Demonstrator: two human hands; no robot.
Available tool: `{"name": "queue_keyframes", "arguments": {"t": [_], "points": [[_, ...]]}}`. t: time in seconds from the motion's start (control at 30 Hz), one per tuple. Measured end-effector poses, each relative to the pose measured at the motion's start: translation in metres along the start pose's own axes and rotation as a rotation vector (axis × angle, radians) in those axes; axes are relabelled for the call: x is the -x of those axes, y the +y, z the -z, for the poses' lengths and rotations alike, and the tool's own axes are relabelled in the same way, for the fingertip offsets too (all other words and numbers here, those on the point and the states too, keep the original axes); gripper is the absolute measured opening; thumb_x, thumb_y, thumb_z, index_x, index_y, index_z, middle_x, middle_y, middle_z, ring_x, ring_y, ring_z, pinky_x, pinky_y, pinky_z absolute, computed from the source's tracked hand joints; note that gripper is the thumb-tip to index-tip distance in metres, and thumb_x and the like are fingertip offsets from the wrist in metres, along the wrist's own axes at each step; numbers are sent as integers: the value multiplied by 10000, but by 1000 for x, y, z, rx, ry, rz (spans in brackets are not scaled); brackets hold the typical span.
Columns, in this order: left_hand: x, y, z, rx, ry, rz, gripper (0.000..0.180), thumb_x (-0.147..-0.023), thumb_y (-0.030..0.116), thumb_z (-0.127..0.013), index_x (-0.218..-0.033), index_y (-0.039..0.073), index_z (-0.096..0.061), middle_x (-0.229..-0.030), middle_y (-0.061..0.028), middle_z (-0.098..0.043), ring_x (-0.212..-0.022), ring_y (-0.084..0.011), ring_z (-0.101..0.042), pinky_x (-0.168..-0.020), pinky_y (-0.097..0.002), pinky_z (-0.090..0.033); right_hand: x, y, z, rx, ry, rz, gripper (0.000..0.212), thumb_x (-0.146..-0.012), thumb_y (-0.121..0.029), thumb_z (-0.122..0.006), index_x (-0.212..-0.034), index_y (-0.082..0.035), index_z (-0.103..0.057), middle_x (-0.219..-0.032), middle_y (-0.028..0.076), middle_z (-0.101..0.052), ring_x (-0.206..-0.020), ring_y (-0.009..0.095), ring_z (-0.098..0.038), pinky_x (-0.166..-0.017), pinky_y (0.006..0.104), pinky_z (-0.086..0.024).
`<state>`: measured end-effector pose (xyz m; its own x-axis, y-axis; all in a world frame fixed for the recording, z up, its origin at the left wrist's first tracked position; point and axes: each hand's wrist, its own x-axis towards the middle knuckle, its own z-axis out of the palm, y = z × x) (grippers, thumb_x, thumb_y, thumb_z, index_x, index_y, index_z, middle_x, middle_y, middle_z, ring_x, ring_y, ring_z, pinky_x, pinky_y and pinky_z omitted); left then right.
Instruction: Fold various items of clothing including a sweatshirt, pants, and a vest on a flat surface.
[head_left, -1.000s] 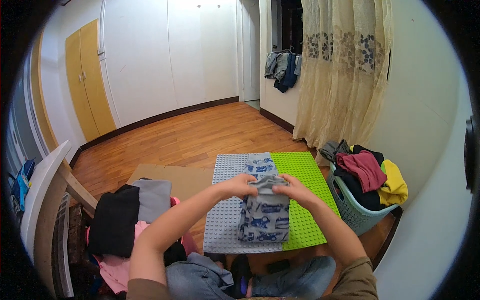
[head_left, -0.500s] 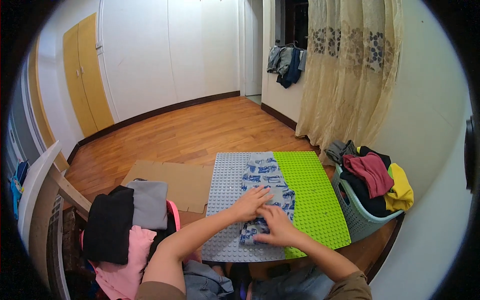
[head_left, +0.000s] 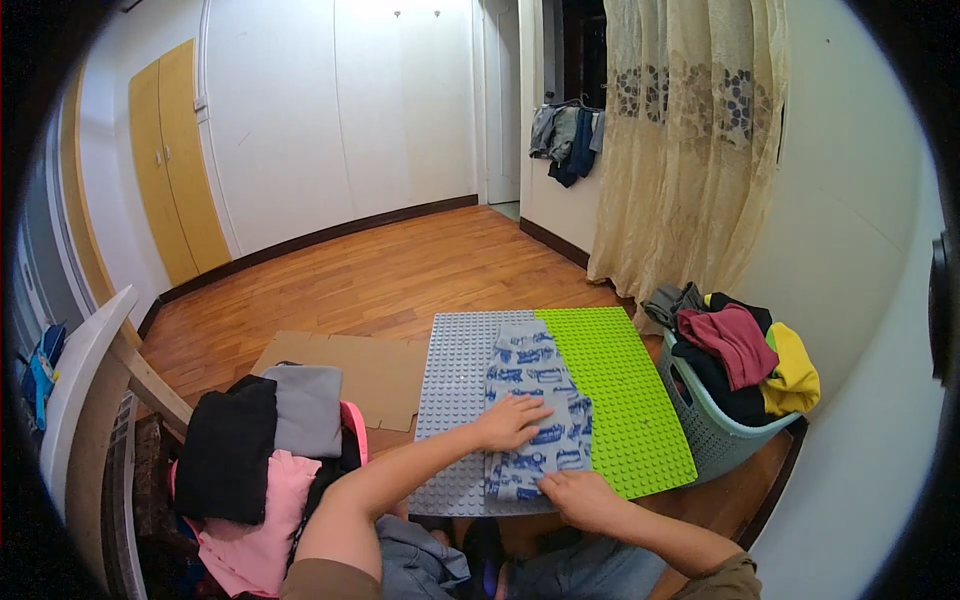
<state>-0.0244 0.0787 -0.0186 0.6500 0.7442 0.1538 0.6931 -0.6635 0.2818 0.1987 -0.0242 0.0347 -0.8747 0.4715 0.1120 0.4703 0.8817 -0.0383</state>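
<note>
A pair of grey trousers with a blue print (head_left: pixel 540 385), folded lengthwise, lies across the studded board, which is grey (head_left: pixel 450 380) on one half and lime green (head_left: pixel 630 400) on the other. Flat on the middle of the cloth rests my left hand (head_left: pixel 512 422), fingers outstretched. My right hand (head_left: pixel 585 500) is at the near right corner of the trousers, its fingers closed on the edge of the fabric.
To the right stands a light teal laundry basket (head_left: pixel 735 440) heaped with clothes. At left, folded black (head_left: pixel 225 450), grey and pink garments sit in a pink-rimmed container (head_left: pixel 354 430). Cardboard (head_left: pixel 370 370) lies on the floor beyond, and a white chair-like frame (head_left: pixel 85 380) rises at far left.
My right hand has moved from the middle of the trousers to their near right corner and gripped the edge. The left hand has flattened out on the cloth, which lies smoother.
</note>
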Motion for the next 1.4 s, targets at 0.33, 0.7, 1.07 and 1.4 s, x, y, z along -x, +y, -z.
{"name": "queue_keyframes", "arguments": {"t": [0.33, 0.7, 1.07, 1.4], "points": [[27, 28, 23, 1105, -157, 93, 515, -921, 261, -475, -1362, 51, -312, -1312, -108, -439, -1187, -202, -427, -1023, -325, -312, -50, 36, 147, -164, 12, -118, 160, -775, -125, -525, -916, -75, -582, -805, 191, -597, -743, 380, -574, -638, 448, -444], [27, 4, 31, 1918, 101, 660, 579, -929, 488, -278, -1280, 43, -395, -1197, -116, -535, -1051, -248, -554, -883, -385, -467, -160, 120, 27, -88, 340, -378, 362, -808, -206, -545, -1120, -26, -507, -1116, 161, -549, -1044, 336, -502, -859, 418, -415], [13, 3, 18, 974, 302, 929, 384, -772, 163, -604, -1095, -11, -490, -951, -119, -591, -798, -189, -596, -629, -309, -495, -146, 106, -58, -137, 332, -387, 500, -854, -335, -489, -1254, -40, -432, -1287, 163, -443, -1239, 308, -355, -1045, 438, -222], [-25, -46, 29, 954, 350, 1039, 365, -736, 234, -669, -956, -46, -594, -872, -133, -624, -764, -237, -604, -615, -309, -467, -143, 163, -53, -616, 477, -1059, 334, -661, -219, -636, -838, 64, -645, -819, 206, -649, -736, 323, -625, -698, 396, -485]]}}
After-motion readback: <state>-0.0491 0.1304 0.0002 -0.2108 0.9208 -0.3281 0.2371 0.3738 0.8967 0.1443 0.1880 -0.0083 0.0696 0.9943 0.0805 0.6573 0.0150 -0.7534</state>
